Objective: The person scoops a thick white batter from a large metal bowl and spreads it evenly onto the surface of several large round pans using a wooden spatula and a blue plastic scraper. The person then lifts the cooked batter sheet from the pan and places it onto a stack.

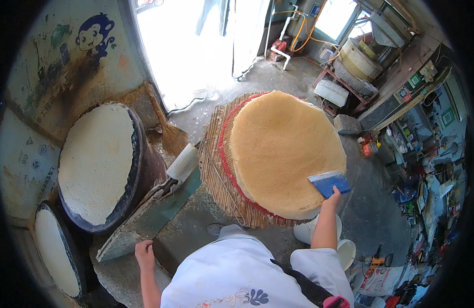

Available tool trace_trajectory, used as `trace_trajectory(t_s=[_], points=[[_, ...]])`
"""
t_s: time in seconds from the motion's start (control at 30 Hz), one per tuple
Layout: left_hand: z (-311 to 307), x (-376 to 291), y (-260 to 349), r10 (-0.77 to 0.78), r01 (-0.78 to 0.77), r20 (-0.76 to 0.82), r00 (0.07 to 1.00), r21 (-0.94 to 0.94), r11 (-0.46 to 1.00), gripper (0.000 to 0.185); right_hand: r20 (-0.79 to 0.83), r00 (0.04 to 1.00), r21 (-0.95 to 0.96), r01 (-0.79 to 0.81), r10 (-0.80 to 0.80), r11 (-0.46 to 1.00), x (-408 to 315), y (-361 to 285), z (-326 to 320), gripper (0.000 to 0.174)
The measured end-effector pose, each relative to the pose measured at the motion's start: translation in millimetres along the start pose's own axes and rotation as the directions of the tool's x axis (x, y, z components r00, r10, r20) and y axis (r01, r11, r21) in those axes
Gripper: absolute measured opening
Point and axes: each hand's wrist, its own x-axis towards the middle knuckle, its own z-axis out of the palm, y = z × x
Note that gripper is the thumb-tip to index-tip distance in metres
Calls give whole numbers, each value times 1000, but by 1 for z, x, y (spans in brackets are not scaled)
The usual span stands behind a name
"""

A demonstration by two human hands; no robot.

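Note:
A thick stack of large, round tan flatbreads (287,150) lies on a round mat of bound stalks (214,169), with a red ring showing around its left and lower edge. My right hand (332,197) holds a wide blue scraper (331,184), whose pale blade rests on or just above the top flatbread near its lower right edge. My left hand (144,248) hangs with bent fingers beside the end of a board (133,231); it seems to hold nothing. Left of the board is a large round griddle (135,154) covered by a pale sheet of batter or dough (96,161).
A second covered griddle (58,250) sits lower left. A straw broom (173,138) leans behind the board, near a white roll (183,161). White buckets (345,254) stand by my right arm. A stone mill (356,65) stands upper right; cluttered shelves (425,154) line the right.

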Motion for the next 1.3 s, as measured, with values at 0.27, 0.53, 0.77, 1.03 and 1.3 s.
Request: trace_trajectory(t_s=[0.27, 0.53, 0.77, 1.03, 1.3], points=[[11, -14, -11, -128, 127, 55, 990, 21, 992, 17, -39, 999, -268, -29, 19, 963, 30, -29, 4, 41], [22, -61, -33, -320, 315, 39, 946, 101, 944, 19, 674, 699, -381, 52, 239, 923, -38, -13, 134, 46], [42, -232, -85, -876, 850, -47, 481, -221, 479, 28, 699, 98, -690, 354, 708, 632, -87, 66, 270, 31], [139, -505, 24, -529, 338, 10, -849, -758, -557, 13, 899, -156, 333, 851, 409, -407, -302, 198, 423, 33], [237, -556, 202, -111, 59, 45, -993, -627, -777, 56, 211, -846, 913, 350, 490, 210, -657, 214, 176, 28]])
